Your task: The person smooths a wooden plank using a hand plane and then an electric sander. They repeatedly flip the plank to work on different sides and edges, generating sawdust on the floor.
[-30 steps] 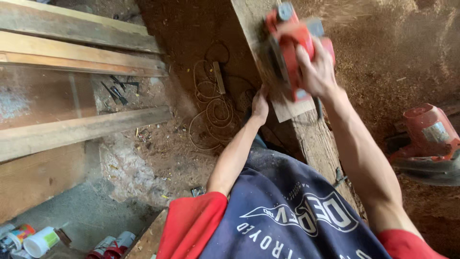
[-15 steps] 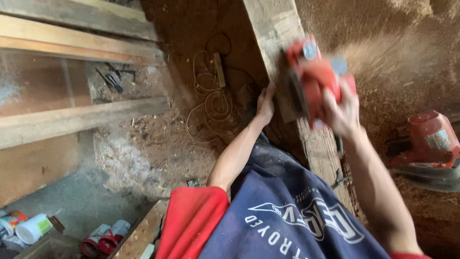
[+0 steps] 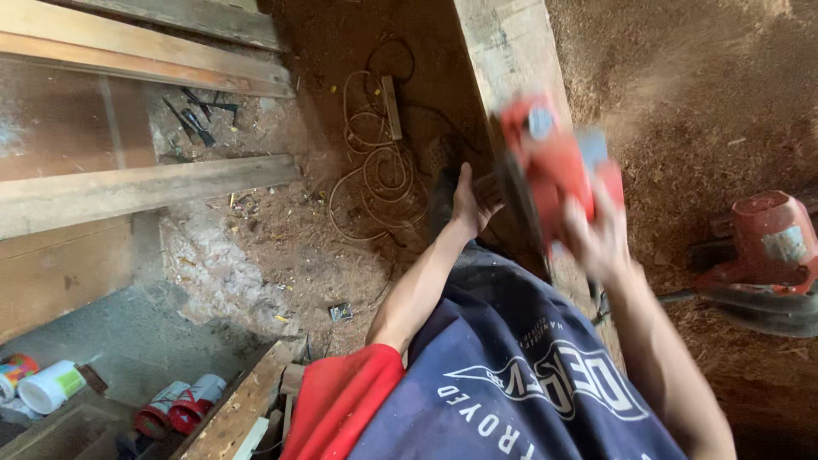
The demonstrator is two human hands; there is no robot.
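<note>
Red planer [image 3: 554,166] sits clenched in my right hand [image 3: 596,234] over the beam [image 3: 511,51]; my left hand [image 3: 470,204] grips the beam's edge; red-and-white cans [image 3: 175,409] lie lower left.

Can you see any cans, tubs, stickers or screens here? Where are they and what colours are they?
White tub: bottom left on the floor, lying on its side, round, white with a green patch.
Colourful can: left of the tub, at the picture's edge, orange and blue.
Red containers: two, lying by a plank at the bottom, red and white.
Sticker: on the red power tool at the right, pale, rectangular.
No screens.
</note>
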